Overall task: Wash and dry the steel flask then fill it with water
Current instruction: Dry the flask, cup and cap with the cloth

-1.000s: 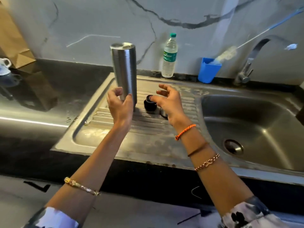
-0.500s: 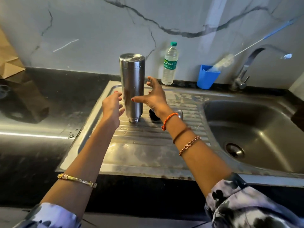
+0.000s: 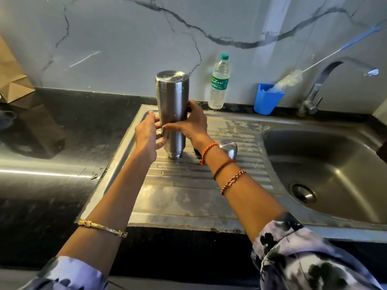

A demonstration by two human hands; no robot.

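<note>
The steel flask (image 3: 172, 97) stands upside down, mouth down, on the ribbed drainboard (image 3: 188, 185) of the steel sink. My right hand (image 3: 191, 125) grips its middle from the right, thumb across the front and fingers behind. My left hand (image 3: 147, 136) is at its left side, with fingertips touching the flask wall. The flask's steel cap (image 3: 230, 147) lies on the drainboard just right of my right wrist, and a black part beside it is mostly hidden by that wrist.
A water bottle (image 3: 219, 82) stands against the marble wall behind the flask. A blue cup (image 3: 267, 100) holds a long bottle brush (image 3: 290, 79). The tap (image 3: 326, 80) reaches over the sink basin (image 3: 326, 170) at right. A brown paper bag (image 3: 12, 80) sits on the black counter at far left.
My right hand moved from the cap area to the flask and closed round its middle. My left hand came in against the flask's left side. The flask stayed standing on the drainboard.
</note>
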